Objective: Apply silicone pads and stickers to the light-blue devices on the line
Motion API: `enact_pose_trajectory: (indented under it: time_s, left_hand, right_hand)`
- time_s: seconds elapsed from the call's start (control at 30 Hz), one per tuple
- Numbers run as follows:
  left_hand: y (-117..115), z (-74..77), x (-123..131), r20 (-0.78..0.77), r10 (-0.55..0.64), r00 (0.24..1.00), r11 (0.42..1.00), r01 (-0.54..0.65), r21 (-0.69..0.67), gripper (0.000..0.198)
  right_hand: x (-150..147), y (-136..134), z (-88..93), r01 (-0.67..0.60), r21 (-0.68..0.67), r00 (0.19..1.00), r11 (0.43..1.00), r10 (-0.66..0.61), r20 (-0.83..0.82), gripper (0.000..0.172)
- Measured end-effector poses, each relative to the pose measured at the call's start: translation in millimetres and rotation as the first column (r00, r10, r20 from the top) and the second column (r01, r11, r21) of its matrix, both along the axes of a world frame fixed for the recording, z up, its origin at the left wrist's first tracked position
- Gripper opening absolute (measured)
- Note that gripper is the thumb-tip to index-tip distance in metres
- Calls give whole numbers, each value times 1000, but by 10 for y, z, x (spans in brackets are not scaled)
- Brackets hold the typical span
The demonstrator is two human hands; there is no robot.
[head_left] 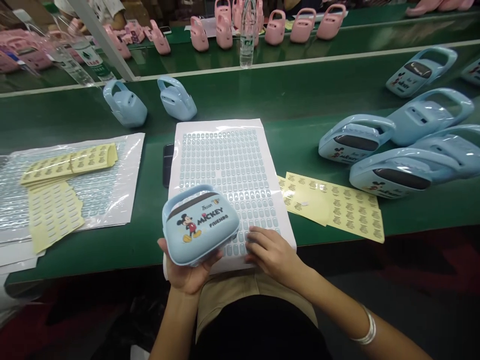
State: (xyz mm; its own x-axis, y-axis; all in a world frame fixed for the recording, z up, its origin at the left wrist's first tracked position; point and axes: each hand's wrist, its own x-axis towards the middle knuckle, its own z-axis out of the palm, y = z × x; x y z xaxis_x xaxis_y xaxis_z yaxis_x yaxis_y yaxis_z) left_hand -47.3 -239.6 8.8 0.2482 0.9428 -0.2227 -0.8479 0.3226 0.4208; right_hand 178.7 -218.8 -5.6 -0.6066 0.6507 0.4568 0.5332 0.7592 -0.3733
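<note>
My left hand (189, 276) holds a light-blue handled device (204, 227) from below. The device is a rounded case with a carrying handle, a dark strip along the top of its front, and a printed Mickey figure with lettering. It is tilted, front facing up towards me. Below it lies a white sheet of small clear-blue oval stickers (225, 160), partly hidden by the device. My right hand (272, 252) rests at the sheet's lower right, fingers bent and close together with the tips at the stickers. Whether a sticker is between those fingertips cannot be made out.
Yellow label sheets (330, 202) lie right of the sticker sheet. More blue devices (390, 172) stand at the right, and two others (127, 107) behind. Left are folded yellow labels (71, 165) on a plastic-covered sheet. A water bottle (246, 42) and pink devices stand farther back.
</note>
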Motion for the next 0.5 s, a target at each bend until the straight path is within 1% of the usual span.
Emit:
enact_pose_trajectory:
  time_s: [0.07, 0.13, 0.17, 0.2, 0.27, 0.3, 0.33, 0.37, 0.4, 0.43, 0.47, 0.5]
  left_hand:
    - [-77, -107, -75, 11, -26, 1000, 999, 26, 23, 63]
    - [-139, -212, -140, 10, -20, 1000, 998, 19, 65, 57]
    - [-162, -255, -162, 17, -6, 1000, 997, 4, 83, 53]
    - [-176, -286, -174, 32, 13, 999, 995, -16, 101, 48]
    - [-175, -306, -164, 80, 46, 996, 991, -55, 124, 41]
    - [-159, -297, -141, 104, 66, 992, 988, -80, 135, 41]
    - [-134, -280, -107, 123, 93, 988, 982, -111, 152, 44]
    - [-104, -262, -66, 129, 120, 984, 976, -141, 167, 48]
    - [-73, -247, -19, 123, 142, 982, 970, -163, 179, 56]
    - [-46, -241, 32, 104, 145, 984, 969, -162, 187, 65]
    - [-27, -247, 84, 69, 123, 990, 975, -133, 176, 75]
    - [-18, -265, 138, 29, 90, 996, 985, -93, 144, 81]
  right_hand:
    - [-14, -10, -18, 19, 19, 1000, 1000, -19, -4, 13]
    - [-17, 16, -4, 33, 23, 999, 999, -33, -13, 17]
    - [-14, 43, 21, 33, 4, 999, 999, -33, -33, 18]
    - [-10, 75, 59, 31, -35, 997, 999, -34, -75, 19]
    - [-5, 141, 170, 46, -133, 968, 990, -77, -240, 15]
    - [-11, 164, 237, 69, -180, 927, 981, -130, -352, 11]
    - [-27, 176, 308, 101, -214, 860, 972, -193, -472, 9]
    - [-55, 175, 377, 133, -230, 772, 964, -246, -586, 11]
    - [-94, 161, 442, 157, -225, 681, 962, -270, -680, 14]
    - [-143, 137, 500, 171, -207, 603, 963, -269, -751, 15]
    - [-198, 107, 550, 175, -179, 548, 968, -246, -799, 15]
    - [-255, 76, 591, 173, -142, 520, 975, -213, -827, 15]
